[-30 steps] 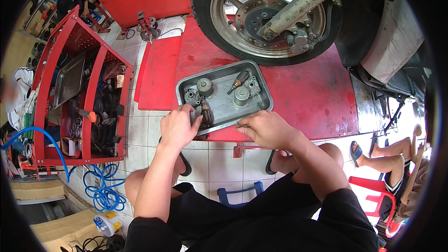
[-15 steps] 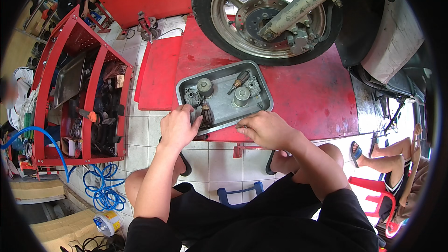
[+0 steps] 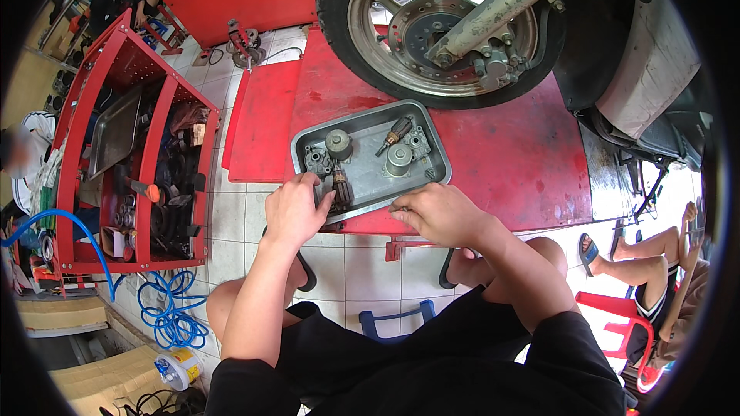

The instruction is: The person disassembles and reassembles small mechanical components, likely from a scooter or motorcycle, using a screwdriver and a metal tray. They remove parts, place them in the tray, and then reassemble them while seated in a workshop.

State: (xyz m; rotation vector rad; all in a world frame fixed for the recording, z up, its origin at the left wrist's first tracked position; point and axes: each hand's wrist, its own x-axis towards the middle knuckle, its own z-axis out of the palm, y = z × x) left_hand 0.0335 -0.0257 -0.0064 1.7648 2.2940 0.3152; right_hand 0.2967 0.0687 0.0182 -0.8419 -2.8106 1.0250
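Note:
A grey metal tray sits on a red platform. Inside are two starter motors with round silver housings: one motor at the left, the other motor at the right. A dark armature with a copper band lies by the right motor, and a second armature is beside my left thumb. My left hand is wrapped over the tray's near left corner. Close to the near rim, my right hand has thumb and fingertips pinched together; whatever lies between them is too small to make out.
Beyond the tray stands a motorcycle's front wheel. A red tool cart is at left, with a coiled blue hose on the floor. A blue stool is between my legs. Another person sits at right.
My hands, the tray and its parts stay where they were. Only the seated person at right has shifted a hand slightly.

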